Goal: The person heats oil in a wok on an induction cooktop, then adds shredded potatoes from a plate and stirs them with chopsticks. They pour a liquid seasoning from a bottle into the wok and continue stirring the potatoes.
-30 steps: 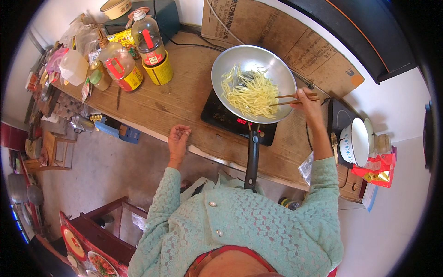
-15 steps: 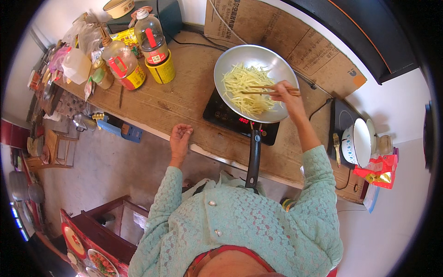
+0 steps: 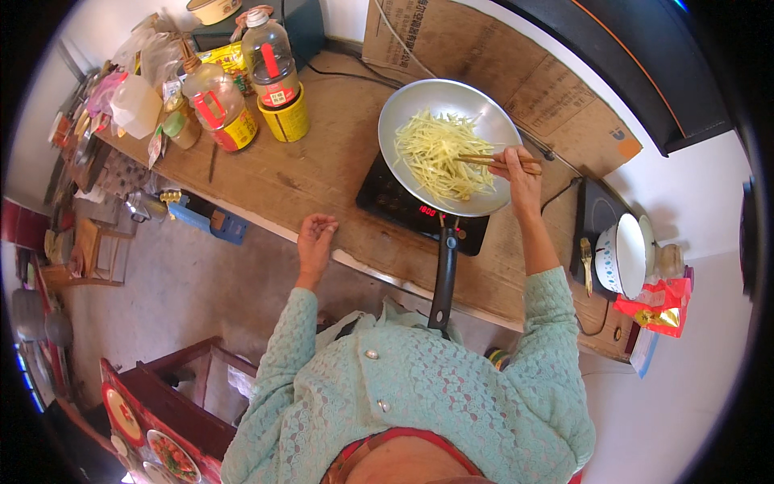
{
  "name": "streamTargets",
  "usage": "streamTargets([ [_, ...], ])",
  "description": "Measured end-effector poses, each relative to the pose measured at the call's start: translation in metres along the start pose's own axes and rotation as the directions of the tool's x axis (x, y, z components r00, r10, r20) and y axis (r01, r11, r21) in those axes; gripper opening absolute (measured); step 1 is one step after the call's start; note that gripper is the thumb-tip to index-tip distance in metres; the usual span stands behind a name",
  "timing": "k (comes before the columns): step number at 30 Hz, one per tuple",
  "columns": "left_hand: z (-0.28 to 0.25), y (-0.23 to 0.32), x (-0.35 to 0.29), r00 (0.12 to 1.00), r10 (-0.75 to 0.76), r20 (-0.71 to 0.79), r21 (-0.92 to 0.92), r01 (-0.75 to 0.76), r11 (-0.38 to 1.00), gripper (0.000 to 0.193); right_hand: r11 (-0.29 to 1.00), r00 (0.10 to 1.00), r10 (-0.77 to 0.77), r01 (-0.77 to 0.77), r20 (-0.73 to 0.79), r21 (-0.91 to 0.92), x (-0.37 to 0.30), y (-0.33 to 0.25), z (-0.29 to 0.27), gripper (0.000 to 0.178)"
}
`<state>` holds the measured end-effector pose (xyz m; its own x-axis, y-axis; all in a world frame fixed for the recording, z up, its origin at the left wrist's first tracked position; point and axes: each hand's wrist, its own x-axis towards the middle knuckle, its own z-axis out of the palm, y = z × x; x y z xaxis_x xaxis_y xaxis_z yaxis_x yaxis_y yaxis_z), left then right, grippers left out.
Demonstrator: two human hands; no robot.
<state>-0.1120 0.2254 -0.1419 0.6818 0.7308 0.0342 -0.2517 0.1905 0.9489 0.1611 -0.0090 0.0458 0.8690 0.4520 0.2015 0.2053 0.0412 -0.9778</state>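
On the black cooktop (image 3: 380,194), a silvery pan (image 3: 501,129) is holding a heap of pale shreds (image 3: 439,153), its dark handle (image 3: 443,282) pointing toward the person. At the pan's right rim, the right hand (image 3: 518,168) is gripping wooden chopsticks (image 3: 476,160) in closed fingers, their tips reaching the shreds. The left hand (image 3: 317,234) is hovering by the front edge of the brown desk (image 3: 322,173), fingers curling loosely, half open. Leftward, two big bottles (image 3: 218,105) are standing, one in a yellow tub (image 3: 288,121). Rightward, a white bowl (image 3: 613,262) is sitting near a red packet (image 3: 655,305). Cardboard (image 3: 564,93) is leaning behind, and grey floor (image 3: 201,282) is showing below.
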Motion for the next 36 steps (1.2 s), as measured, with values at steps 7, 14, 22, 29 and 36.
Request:
streamTargets([
  [7, -0.001, -0.005, -0.001, 1.000, -0.022, 0.017, 0.063, 0.021, 0.998, 0.018, 0.990, 0.978, 0.098, -0.076, 0.185, -0.122, 0.004, 0.029, 0.000, 0.028],
  [14, 0.001, -0.005, -0.001, 1.000, -0.020, 0.019, 0.013, 0.020, 1.000, 0.013, 0.938, 0.953, 0.019, 0.088, 0.304, -0.335, -0.005, -0.040, -0.015, 0.023],
  [22, -0.008, 0.008, -0.002, 0.992, -0.036, 0.125, 0.106, 0.023, 0.994, 0.015, 0.528, 0.760, -0.064, 0.576, 0.647, -0.624, -0.031, -0.035, 0.059, 0.008],
  [29, -0.007, 0.001, 0.002, 0.981, 0.118, 0.152, 0.117, -0.136, 0.984, 0.016, 0.356, 0.650, 0.067, 0.693, 0.757, -0.626, -0.041, -0.037, 0.075, 0.023],
  [36, -0.005, -0.005, 0.005, 0.979, 0.169, 0.114, 0.137, -0.184, 0.973, 0.011, 0.315, 0.603, 0.125, 0.729, 0.788, -0.608, -0.040, -0.037, 0.077, 0.050],
])
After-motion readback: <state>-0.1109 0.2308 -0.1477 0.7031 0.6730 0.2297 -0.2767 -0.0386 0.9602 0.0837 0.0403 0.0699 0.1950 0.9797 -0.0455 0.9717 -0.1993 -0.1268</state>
